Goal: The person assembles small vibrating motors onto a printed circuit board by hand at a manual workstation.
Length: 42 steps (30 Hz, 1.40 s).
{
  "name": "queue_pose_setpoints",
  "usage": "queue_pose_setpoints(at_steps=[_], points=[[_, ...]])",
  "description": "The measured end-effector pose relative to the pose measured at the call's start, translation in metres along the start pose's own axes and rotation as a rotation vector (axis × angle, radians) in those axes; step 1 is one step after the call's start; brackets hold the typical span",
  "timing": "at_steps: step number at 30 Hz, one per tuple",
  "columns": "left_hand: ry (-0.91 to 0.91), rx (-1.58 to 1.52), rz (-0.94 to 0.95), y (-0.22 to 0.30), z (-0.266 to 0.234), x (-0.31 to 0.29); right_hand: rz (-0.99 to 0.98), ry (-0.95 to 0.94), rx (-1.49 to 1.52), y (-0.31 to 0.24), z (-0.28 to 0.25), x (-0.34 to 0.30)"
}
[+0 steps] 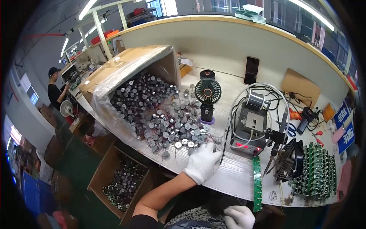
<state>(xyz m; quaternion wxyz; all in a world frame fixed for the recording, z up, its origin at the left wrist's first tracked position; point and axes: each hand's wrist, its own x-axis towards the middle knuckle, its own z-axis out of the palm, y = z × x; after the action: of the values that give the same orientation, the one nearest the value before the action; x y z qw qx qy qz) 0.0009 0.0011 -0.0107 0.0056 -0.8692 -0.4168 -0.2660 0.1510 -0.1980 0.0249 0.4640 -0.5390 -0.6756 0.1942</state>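
My left hand (203, 163), in a white glove, rests at the near right edge of a heap of small round metal motors with thin wires (167, 124). Its fingers are drawn together, and a small dark bit shows by the fingertips; what they hold is too small to name. Lower down, in front of the table's near edge, my right hand (239, 217) is also gloved in white. Its fingers are curled in, hiding anything they may hold. A strip of green circuit boards (257, 183) lies along the table to the right of my left hand.
The motors spill from a plastic-lined cardboard box (126, 63) tipped on its side. A small fan (207, 93), a soldering unit with a wire spool (249, 126), a black cooling fan (288, 160) and stacked green boards (314, 171) stand rightward. Below left sits a carton (101, 179) of parts.
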Motion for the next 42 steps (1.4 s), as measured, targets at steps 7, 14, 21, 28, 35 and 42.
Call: queue_pose_setpoints(at_steps=[7,14,21,28,35,42], points=[[-0.017,-0.257,-0.072,-0.008,-0.027,-0.029,0.189,-0.187,0.176,0.017,0.022,0.004],[0.136,-0.557,0.030,0.025,-0.037,-0.056,0.689,-0.214,0.515,0.017,0.039,0.020],[0.229,-0.513,0.148,0.030,-0.036,-0.071,0.618,-0.180,0.808,0.041,0.052,0.019],[0.222,-0.535,0.220,0.029,-0.031,-0.069,0.860,-0.014,1.279,0.043,0.052,0.024],[0.240,-0.559,0.208,0.022,-0.032,-0.072,0.968,-0.081,1.205,0.036,0.047,0.033],[0.182,-0.554,0.425,0.014,-0.039,-0.061,0.980,-0.312,1.272,0.041,0.040,0.030]])
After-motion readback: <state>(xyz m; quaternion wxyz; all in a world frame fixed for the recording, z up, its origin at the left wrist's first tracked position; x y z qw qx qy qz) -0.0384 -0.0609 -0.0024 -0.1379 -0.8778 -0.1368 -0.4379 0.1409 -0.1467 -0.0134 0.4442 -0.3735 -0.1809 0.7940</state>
